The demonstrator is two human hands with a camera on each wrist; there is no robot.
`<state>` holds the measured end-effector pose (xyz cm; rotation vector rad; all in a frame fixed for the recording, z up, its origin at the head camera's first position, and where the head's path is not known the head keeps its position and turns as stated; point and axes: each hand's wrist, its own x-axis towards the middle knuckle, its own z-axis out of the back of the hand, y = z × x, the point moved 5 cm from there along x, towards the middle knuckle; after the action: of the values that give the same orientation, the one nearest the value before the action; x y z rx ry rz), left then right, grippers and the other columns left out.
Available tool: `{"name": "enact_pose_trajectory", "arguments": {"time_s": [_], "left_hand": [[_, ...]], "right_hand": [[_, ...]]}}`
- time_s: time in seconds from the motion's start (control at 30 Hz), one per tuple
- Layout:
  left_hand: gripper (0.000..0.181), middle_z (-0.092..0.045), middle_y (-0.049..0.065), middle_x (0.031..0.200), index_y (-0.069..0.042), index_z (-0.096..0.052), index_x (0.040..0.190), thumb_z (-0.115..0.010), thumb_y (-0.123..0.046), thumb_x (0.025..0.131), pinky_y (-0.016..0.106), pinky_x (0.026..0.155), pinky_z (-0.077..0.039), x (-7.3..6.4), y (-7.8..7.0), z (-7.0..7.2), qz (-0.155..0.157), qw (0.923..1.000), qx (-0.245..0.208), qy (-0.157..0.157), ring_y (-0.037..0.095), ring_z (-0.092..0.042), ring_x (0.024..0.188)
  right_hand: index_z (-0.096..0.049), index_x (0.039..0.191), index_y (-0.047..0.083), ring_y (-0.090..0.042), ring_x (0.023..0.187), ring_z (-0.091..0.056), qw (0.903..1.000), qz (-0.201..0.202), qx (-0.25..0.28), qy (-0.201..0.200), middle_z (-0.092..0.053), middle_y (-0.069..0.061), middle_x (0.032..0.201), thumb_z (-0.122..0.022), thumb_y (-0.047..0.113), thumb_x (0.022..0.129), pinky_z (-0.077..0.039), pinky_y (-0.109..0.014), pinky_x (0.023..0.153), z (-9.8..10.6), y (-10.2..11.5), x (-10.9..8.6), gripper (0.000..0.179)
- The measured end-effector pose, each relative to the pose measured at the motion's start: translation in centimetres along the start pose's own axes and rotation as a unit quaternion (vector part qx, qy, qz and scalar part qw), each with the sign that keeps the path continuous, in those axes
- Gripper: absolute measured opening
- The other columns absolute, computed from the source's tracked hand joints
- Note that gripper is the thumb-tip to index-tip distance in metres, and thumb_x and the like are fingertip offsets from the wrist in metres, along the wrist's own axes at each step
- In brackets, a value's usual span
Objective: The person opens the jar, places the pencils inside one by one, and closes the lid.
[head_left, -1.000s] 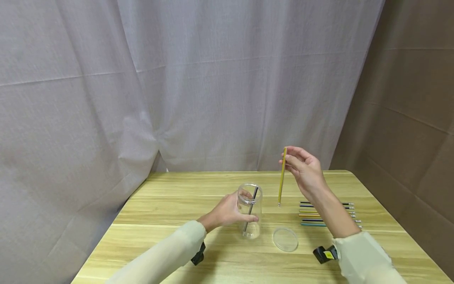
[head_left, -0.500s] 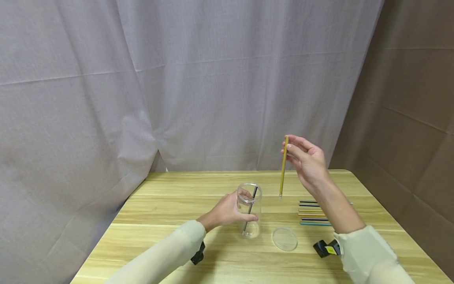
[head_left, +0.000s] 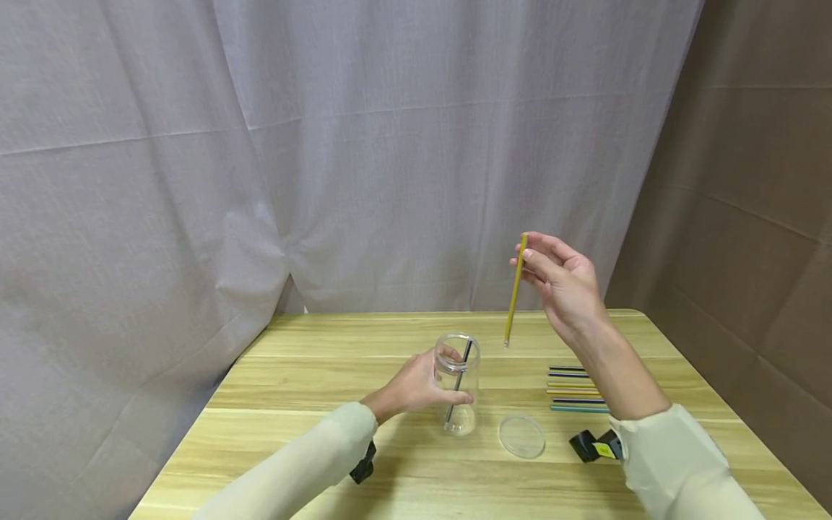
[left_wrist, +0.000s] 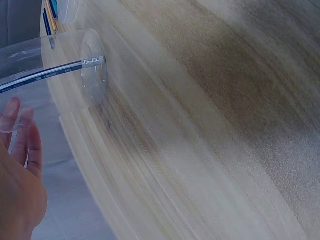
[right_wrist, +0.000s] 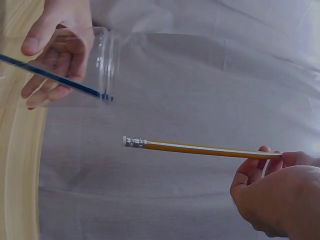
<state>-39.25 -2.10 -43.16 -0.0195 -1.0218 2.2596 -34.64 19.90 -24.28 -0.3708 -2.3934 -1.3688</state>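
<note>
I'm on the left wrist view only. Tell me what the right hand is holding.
Observer: The right hand pinches a yellow pencil near its upper end.
Operator: Tell me which end of it points down.
Observer: The eraser end.
Operator: My frame cuts off the jar. Report whether that pencil is inside it.
Observer: No. In the head view its lower end is outside, to the right of the jar.
</note>
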Motion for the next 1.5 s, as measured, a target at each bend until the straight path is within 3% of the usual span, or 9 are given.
{"name": "enact_pose_trajectory", "arguments": {"time_s": [0.2, 0.73, 0.97, 1.3, 1.5], "left_hand": [[0.074, -0.073, -0.010, 0.124, -0.022, -0.060, 0.134, -0.092, -0.058, 0.077, 0.031, 0.089, -0.054, 0.0, 0.0, 0.1, -0.003, 1.0000, 0.000, -0.001, 0.028, -0.070, 0.112], [0.073, -0.073, -0.010, 0.125, -0.022, -0.061, 0.132, -0.093, -0.056, 0.077, 0.031, 0.090, -0.054, -0.1, -0.1, 0.0, -0.003, 1.0000, -0.001, -0.003, 0.015, -0.068, 0.111], [0.074, -0.073, -0.009, 0.125, -0.022, -0.061, 0.132, -0.093, -0.057, 0.076, 0.031, 0.090, -0.054, -0.1, -0.1, -0.1, -0.002, 1.0000, 0.002, -0.004, 0.011, -0.067, 0.108], [0.074, -0.074, -0.009, 0.124, -0.021, -0.060, 0.132, -0.092, -0.058, 0.077, 0.030, 0.089, -0.054, -0.2, -0.3, 0.0, -0.005, 0.9999, 0.010, -0.004, 0.016, -0.069, 0.110], [0.073, -0.073, -0.007, 0.124, -0.021, -0.060, 0.132, -0.092, -0.056, 0.077, 0.030, 0.088, -0.054, -0.4, -0.2, 0.1, -0.003, 1.0000, 0.007, -0.004, 0.021, -0.070, 0.110]], "right_hand": [[-0.072, 0.117, 0.003, -0.020, 0.093, -0.075, 1.0000, 0.005, 0.003, -0.001, -0.075, -0.006, 0.106, -0.070, -0.005, 0.099, -0.060, -0.028, 0.086, -0.8, 0.3, 0.2, 0.019], [-0.072, 0.114, 0.008, -0.018, 0.090, -0.075, 0.9997, -0.002, -0.021, -0.011, -0.075, -0.005, 0.103, -0.069, -0.005, 0.101, -0.060, -0.028, 0.084, -3.2, -1.7, 0.5, 0.019], [-0.070, 0.114, 0.009, -0.018, 0.091, -0.074, 0.9987, -0.026, -0.040, -0.021, -0.075, -0.002, 0.102, -0.067, -0.005, 0.102, -0.059, -0.027, 0.082, -2.5, -3.6, 0.3, 0.019], [-0.069, 0.112, 0.011, -0.013, 0.089, -0.072, 0.9955, -0.057, -0.066, -0.038, -0.074, 0.001, 0.101, -0.065, -0.007, 0.102, -0.058, -0.026, 0.080, -1.1, -6.0, -0.3, 0.021], [-0.064, 0.126, 0.004, -0.013, 0.086, -0.071, 0.9926, -0.076, -0.082, -0.047, -0.073, 0.001, 0.102, -0.062, -0.009, 0.102, -0.058, -0.025, 0.080, -0.2, -7.0, -0.6, 0.027]]}}
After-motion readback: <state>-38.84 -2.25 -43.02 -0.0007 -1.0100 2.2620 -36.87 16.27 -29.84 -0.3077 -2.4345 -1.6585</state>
